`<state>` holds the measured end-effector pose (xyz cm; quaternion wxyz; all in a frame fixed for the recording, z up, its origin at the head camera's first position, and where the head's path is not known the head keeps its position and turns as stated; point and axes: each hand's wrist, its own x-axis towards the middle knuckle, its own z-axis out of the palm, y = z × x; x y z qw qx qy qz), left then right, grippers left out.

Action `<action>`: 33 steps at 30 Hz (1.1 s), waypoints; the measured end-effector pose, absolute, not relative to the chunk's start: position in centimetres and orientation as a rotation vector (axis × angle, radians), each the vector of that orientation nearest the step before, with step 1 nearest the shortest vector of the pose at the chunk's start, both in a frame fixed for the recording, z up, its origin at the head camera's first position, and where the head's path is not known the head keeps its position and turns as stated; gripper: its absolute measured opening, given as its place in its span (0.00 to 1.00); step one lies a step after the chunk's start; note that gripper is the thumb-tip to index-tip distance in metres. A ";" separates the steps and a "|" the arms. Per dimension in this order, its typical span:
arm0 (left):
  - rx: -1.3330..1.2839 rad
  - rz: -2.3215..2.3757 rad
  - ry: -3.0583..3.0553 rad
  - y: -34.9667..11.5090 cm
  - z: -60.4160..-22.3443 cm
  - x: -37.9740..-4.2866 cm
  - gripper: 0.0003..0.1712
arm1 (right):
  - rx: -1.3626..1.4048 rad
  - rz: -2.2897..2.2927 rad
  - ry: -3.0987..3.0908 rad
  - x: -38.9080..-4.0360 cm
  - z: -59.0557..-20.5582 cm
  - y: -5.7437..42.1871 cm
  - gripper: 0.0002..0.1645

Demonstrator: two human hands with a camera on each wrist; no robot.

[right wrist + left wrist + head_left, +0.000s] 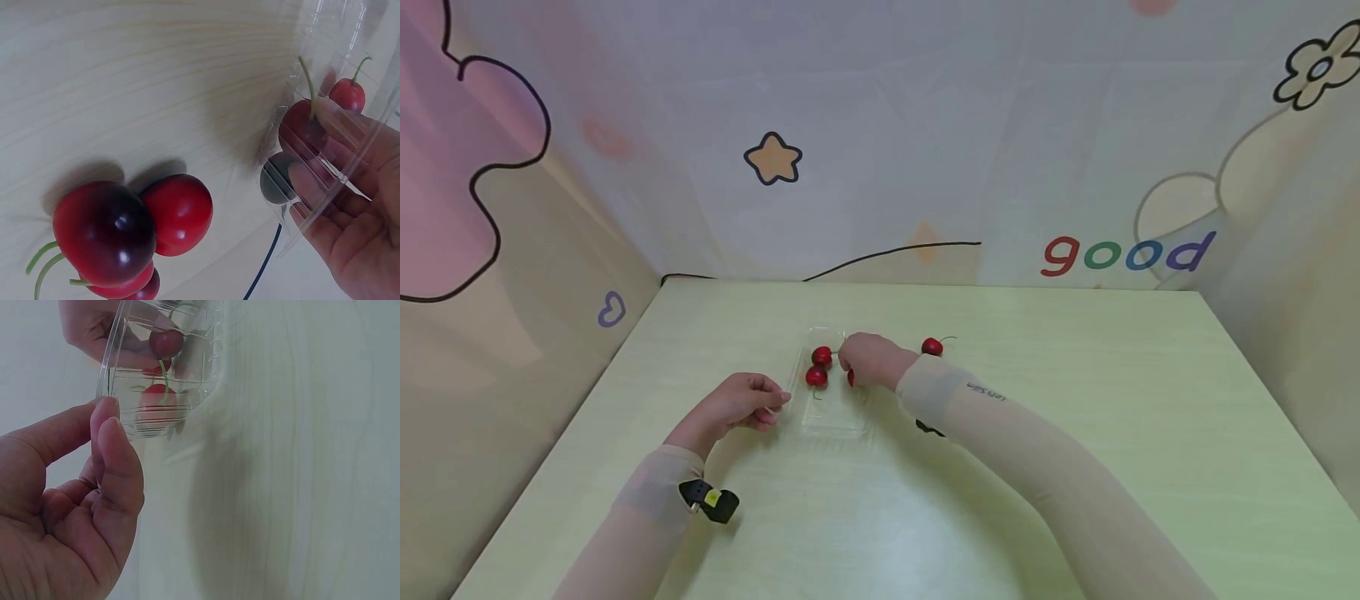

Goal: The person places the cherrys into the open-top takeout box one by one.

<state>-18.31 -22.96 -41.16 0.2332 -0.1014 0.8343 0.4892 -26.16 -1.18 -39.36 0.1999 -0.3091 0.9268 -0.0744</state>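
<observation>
A clear plastic tray lies on the table with red cherries in it, two of them plain in the head view, a cherry and a cherry just below it. My left hand pinches the tray's near-left rim between thumb and fingers. Reaching over the other side, my right hand is down inside the tray. In the right wrist view its curled fingers hold a dark red cherry with a green stem, seen through the clear wall. A darker cherry sits right by the fingertips.
Right of the tray, a cherry lies on the pale table. The right wrist view shows several loose cherries there, including a large dark one and a red one; my right forearm hides most from the head view. A printed curtain stands behind.
</observation>
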 end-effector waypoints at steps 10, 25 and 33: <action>-0.264 1.352 2.291 -22.8 -41.2 -18.4 0.12 | -0.858 -0.219 2.573 -26.0 -38.9 -1.0 0.10; -0.267 1.360 2.285 -22.9 -41.1 -18.4 0.11 | -0.825 -0.386 2.596 -26.4 -38.8 -0.9 0.15; -0.251 1.374 2.278 -22.8 -41.0 -18.2 0.11 | -0.757 -0.717 2.613 -26.7 -38.3 0.5 0.16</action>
